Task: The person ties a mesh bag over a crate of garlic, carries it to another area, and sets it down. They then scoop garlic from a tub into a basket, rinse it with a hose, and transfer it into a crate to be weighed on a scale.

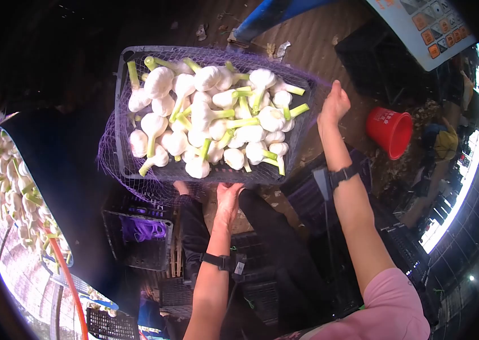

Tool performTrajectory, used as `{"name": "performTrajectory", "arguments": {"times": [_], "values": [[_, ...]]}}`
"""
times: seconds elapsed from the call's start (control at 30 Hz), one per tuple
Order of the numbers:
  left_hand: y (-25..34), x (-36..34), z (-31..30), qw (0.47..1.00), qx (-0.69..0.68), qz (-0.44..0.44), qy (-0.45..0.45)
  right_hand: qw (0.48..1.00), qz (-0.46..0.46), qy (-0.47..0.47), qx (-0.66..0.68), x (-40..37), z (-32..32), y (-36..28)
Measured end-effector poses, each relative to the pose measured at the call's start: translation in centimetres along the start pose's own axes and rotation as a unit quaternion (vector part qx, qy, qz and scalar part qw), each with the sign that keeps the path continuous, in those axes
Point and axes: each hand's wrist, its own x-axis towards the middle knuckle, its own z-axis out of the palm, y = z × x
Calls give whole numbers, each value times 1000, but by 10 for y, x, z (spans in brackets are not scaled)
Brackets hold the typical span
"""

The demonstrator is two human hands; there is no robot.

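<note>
A dark plastic crate full of white garlic bulbs with short green stems is in front of me. Purple mesh netting wraps around the crate and hangs loose at its left and lower side. At the near rim, my left hand is closed on the crate, its fingertips partly hidden by the edge. My right hand is closed beyond the crate's right end, where the netting stretches out to it in a thin pull.
A red bucket stands at the right. A panel with orange-marked buttons juts in at top right. Below left is a black crate with purple netting in it. More garlic lies piled at far left.
</note>
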Motion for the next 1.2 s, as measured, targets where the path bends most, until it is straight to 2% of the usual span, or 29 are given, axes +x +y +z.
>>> {"name": "performTrajectory", "arguments": {"times": [0.03, 0.1, 0.17, 0.2, 0.23, 0.27, 0.3, 0.33, 0.37, 0.4, 0.43, 0.5, 0.53, 0.57, 0.6, 0.63, 0.67, 0.7, 0.73, 0.77, 0.83, 0.9, 0.97, 1.03, 1.1, 1.13, 1.17, 1.2], "values": [[1, 2, -2, 1000, 5, -18, 3, 997, -59, -1, -42, -11, -7, -8], [0, 3, -6, 999, 32, -35, 15, 994, -77, -15, -81, -31, -23, -20], [-4, 5, -7, 997, 57, -57, 23, 966, -178, -50, -179, -45, -43, -26], [-6, 9, -7, 998, 48, -35, 28, 959, -174, -106, -197, -52, -53, -22], [-9, 13, -10, 999, 41, -14, 33, 966, -146, -161, -138, -58, -58, -16], [-11, 17, -14, 998, 50, -8, 35, 960, -128, -203, -145, -58, -66, -13], [-10, 17, -14, 998, 49, -10, 35, 951, -108, -246, -152, -56, -75, -10], [-9, 16, -14, 996, 67, -38, 33, 951, -104, -246, -155, -52, -85, -3], [-9, 14, -14, 994, 86, -67, 31, 915, -57, -307, -254, -48, -95, 4], [-31, 23, -28, 996, 13, -60, 63, 863, -5, -366, -347, -47, -106, 14], [-33, 19, -26, 995, 16, -68, 70, 861, 6, -367, -351, -50, -116, 25], [-38, 18, -17, 998, -62, -19, 6, 919, 216, -293, -150, -57, -127, 47], [-39, 15, -10, 998, -60, -21, 13, 908, 280, -305, -53, -61, -132, 56], [-41, 12, -2, 999, -44, -29, 12, 906, 286, -306, -53, -65, -137, 75], [-42, 10, 6, 999, -28, -38, 10, 864, 374, -336, 42, -67, -145, 106], [-43, 12, 13, 999, -27, -39, 14, 804, 453, -360, 136, -74, -140, 105], [-44, 14, 18, 999, 29, -32, -6, 832, 453, -299, 118, -89, -136, 106], [-45, 17, 20, 996, 86, -26, -27, 829, 457, -299, 118, -104, -131, 110], [-49, 24, 14, 988, 143, -41, -45, 848, 449, -258, 115, -117, -126, 114], [-54, 31, 10, 987, 147, -41, -41, 865, 439, -216, 112, -130, -120, 117], [-60, 40, 13, 968, 242, -14, -65, 878, 394, -249, 109, -155, -118, 132], [-62, 42, 14, 956, 290, -8, -53, 850, 445, -197, 200, -159, -113, 129], [-65, 46, 11, 957, 291, 3, -10, 832, 457, -181, 257, -162, -109, 119], [-68, 44, 11, 941, 337, 23, -21, 811, 465, -166, 314, -162, -107, 122], [-69, 40, 12, 904, 421, 67, -39, 874, 425, -71, 223, -160, -97, 131], [-70, 40, 13, 921, 385, 43, -38, 875, 409, -27, 258, -160, -91, 138], [-70, 38, 12, 920, 387, 49, -39, 875, 406, -29, 263, -156, -94, 141], [-66, 32, 11, 920, 380, -9, -96, 895, 394, -28, 207, -152, -105, 153]]}}
